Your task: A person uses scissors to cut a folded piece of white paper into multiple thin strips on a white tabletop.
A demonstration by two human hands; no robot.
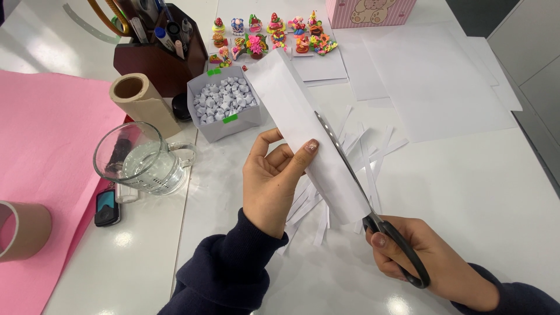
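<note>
1. Where the table is white, a small grey paper box [220,125] sits open, and it is full of tiny folded white paper stars [224,98].
2. A glass mug [140,160] stands just left of the box, with clear water inside it.
3. A dark brown pen holder [160,58] stands behind the box, and it holds pens and markers [169,32].
4. A pink box [370,11] stands at the far edge, and what is in it cannot be seen.
5. Two cardboard tubes show: one tube [143,99] leans by the pen holder, and the other tube [23,228] sits on the pink sheet [46,146] at the left.
6. Rows of little bright clay toys [271,35] stand at the back; they are too small to count well.
7. Many thin white paper strips [364,151] lie in a loose pile on the table, under the hands.
8. One small black phone-like thing [107,207] lies by the mug.
9. The left hand [271,184] pinches the long white paper [303,125] between thumb and fingers and holds it up over the strips.
10. The right hand [417,256] has its fingers curled tight through the black handles of the scissors [364,195].
11. The scissor blades run along the right edge of the paper, and they look almost pressed together.
</note>
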